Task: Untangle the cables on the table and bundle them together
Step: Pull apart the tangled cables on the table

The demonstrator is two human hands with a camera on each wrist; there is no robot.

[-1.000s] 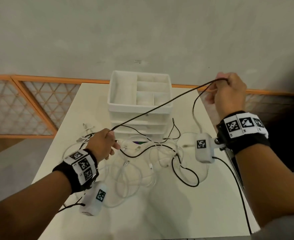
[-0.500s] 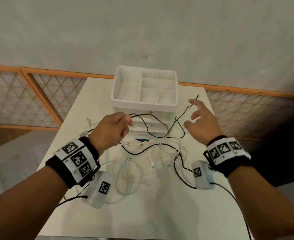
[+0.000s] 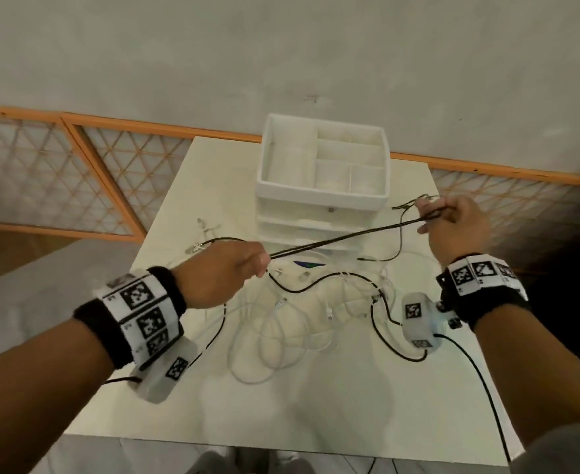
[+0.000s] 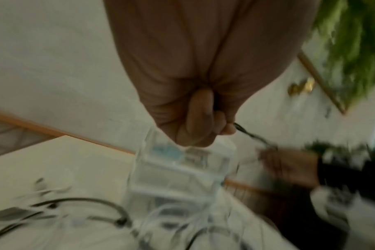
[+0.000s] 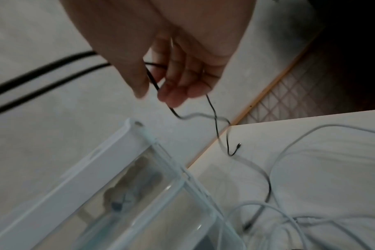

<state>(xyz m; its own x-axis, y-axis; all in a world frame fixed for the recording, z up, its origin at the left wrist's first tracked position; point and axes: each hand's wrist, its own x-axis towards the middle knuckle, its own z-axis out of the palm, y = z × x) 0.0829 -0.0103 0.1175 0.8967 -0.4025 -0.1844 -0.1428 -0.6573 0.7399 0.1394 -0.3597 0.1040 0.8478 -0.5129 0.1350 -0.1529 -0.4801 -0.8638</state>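
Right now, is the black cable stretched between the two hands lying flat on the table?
No, the black cable runs doubled and taut through the air from the left hand to the right hand.

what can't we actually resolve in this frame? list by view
- Head: where the black cable sits inside the left hand; curled fingers cover the grip.
- Left wrist: motion blur smears the white cables and the right hand; no crossings readable.
- Right wrist: drawer unit contents are a dark blur behind clear plastic.
- Head: which white cables cross over which; too thin and pale against the table.
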